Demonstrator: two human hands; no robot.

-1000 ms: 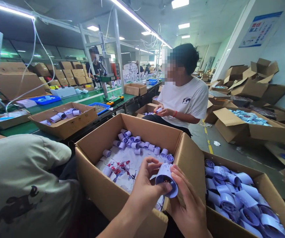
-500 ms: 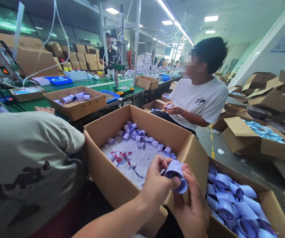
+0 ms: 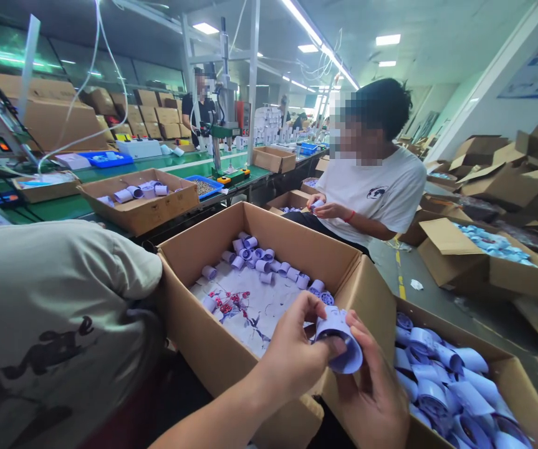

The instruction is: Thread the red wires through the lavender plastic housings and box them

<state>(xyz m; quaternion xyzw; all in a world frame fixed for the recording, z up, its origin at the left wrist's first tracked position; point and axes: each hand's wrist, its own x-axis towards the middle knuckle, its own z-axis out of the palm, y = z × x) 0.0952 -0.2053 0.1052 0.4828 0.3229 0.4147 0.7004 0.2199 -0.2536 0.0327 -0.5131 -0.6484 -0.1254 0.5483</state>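
Between my two hands is a pale lilac plastic cylinder point(image 3: 336, 324), hollow, its open end tilted towards me. My left hand point(image 3: 299, 340) is closed on it, the thumb pressing inside the rim and the fingers over the top. Fingers of my right hand point(image 3: 374, 380) wrap round its right side and underside. Just beyond, a large cardboard box point(image 3: 297, 240) holds several similar cylinders point(image 3: 263, 266) along its back and right, on a flower-printed sheet point(image 3: 254, 296). Right of my hands, another cardboard box point(image 3: 528, 386) is heaped with the same cylinders point(image 3: 437, 374).
A person in a white shirt point(image 3: 371, 181) sits opposite with a small cylinder in the hands. Another person's sleeve and back point(image 3: 63, 312) fill the left side. Behind run a green workbench point(image 3: 175, 162), a press point(image 3: 224, 118) and a shallow carton point(image 3: 142, 212). Open cartons point(image 3: 465, 262) stand at right.
The view has shifted slightly. Both hands keep the cylinder, now a little lower and further right in the picture. The left neighbour's hand on the bench has gone from sight.
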